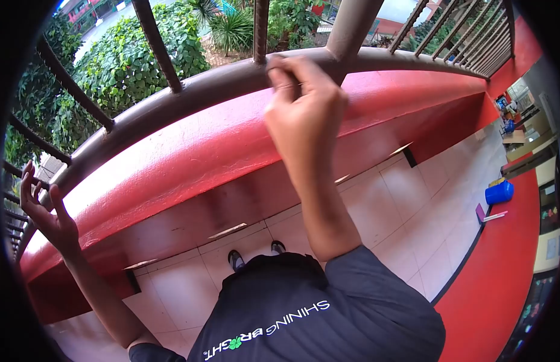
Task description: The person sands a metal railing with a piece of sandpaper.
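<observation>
My right hand [307,105] is raised in front of me, its fingers curled into a pinch and slightly blurred. In this view it overlaps the brown metal rail [225,81], close to the foot of an upright bar [261,30]. I cannot tell what, if anything, is between its fingertips. Off to the left, my left hand [53,220] is held up with fingers apart and nothing in them, beside the left end of the railing. Below the rail runs a glossy red ledge [189,142].
Leafy bushes [132,60] grow beyond the bars. Pale floor tiles [376,211] lie around my shoes [234,259]. On the right, a blue container [499,191] and a purple item [480,213] rest by a red surface [503,265].
</observation>
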A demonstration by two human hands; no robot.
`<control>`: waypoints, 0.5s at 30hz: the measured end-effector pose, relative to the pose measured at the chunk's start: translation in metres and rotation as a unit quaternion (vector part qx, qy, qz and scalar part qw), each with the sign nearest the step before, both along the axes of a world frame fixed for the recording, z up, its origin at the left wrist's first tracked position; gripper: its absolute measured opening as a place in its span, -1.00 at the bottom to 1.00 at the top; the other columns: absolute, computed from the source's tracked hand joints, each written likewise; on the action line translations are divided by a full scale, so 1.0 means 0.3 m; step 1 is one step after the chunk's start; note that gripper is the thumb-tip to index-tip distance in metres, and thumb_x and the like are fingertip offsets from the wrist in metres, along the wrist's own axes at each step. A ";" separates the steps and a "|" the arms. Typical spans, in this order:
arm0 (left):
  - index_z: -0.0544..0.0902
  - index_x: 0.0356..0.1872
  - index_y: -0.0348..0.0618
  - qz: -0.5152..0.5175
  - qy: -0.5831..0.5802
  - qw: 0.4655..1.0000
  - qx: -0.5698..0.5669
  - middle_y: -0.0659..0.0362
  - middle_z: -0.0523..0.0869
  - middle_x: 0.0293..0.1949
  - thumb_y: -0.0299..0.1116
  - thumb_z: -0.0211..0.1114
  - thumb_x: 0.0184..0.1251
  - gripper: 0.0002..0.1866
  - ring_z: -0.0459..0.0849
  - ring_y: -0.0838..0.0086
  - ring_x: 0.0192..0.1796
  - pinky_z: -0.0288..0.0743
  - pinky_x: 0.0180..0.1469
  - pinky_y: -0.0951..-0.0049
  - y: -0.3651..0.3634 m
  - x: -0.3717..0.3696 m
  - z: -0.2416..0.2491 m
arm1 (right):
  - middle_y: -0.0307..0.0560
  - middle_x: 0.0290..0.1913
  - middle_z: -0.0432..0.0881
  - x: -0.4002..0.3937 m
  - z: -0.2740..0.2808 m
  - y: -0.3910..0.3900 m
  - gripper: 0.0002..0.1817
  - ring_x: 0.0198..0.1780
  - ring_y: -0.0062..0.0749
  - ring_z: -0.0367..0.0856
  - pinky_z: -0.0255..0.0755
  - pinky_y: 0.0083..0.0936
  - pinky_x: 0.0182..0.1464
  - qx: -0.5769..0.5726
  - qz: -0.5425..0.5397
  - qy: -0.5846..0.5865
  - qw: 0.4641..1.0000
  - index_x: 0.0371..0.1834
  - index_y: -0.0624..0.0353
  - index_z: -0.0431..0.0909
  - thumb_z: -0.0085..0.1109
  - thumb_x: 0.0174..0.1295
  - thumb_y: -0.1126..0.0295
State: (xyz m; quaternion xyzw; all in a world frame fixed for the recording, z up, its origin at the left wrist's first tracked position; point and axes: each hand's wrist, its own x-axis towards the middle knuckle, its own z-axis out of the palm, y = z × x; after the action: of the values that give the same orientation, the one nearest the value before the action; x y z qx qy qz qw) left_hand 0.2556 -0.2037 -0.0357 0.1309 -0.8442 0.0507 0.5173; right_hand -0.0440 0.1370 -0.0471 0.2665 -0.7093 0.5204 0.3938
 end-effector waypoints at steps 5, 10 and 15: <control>0.36 0.35 -0.28 0.108 0.095 0.980 -0.136 -0.13 0.33 0.46 -0.19 0.42 0.54 -0.42 0.45 0.09 0.43 0.41 0.44 0.06 -0.171 0.004 -0.049 | 0.23 -0.42 0.77 -0.066 0.098 0.071 -0.91 -0.38 0.10 0.80 0.67 -0.23 -0.25 -0.039 -0.004 -0.070 0.997 -0.30 0.26 0.83 0.36 0.22 0.54; 0.21 0.40 -0.17 0.021 0.040 0.998 -0.041 -0.13 0.49 0.45 -0.18 0.18 0.71 -0.50 0.63 0.09 0.30 0.51 0.37 0.07 -0.202 -0.008 -0.086 | 0.23 -0.33 0.79 -0.087 0.040 0.065 -0.91 -0.29 0.07 0.82 0.68 -0.22 -0.22 -0.009 0.014 0.031 0.999 -0.25 0.29 0.82 0.38 0.21 0.56; 0.18 0.37 -0.16 -0.013 0.048 0.999 -0.014 -0.11 0.62 0.33 -0.23 0.15 0.71 -0.55 0.76 0.21 0.07 0.66 0.19 0.22 -0.226 -0.009 -0.087 | 0.20 -0.32 0.81 -0.007 0.021 0.035 -0.91 -0.28 0.04 0.84 0.69 -0.26 -0.22 0.034 0.093 0.034 0.994 -0.24 0.28 0.83 0.37 0.25 0.55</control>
State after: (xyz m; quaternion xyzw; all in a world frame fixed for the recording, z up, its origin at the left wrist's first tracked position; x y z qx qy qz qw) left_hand 0.2529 -0.2715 -0.0619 0.1149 -0.8191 0.0497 0.5598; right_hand -0.0461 0.1476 -0.0408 0.3625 -0.6849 0.5206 0.3583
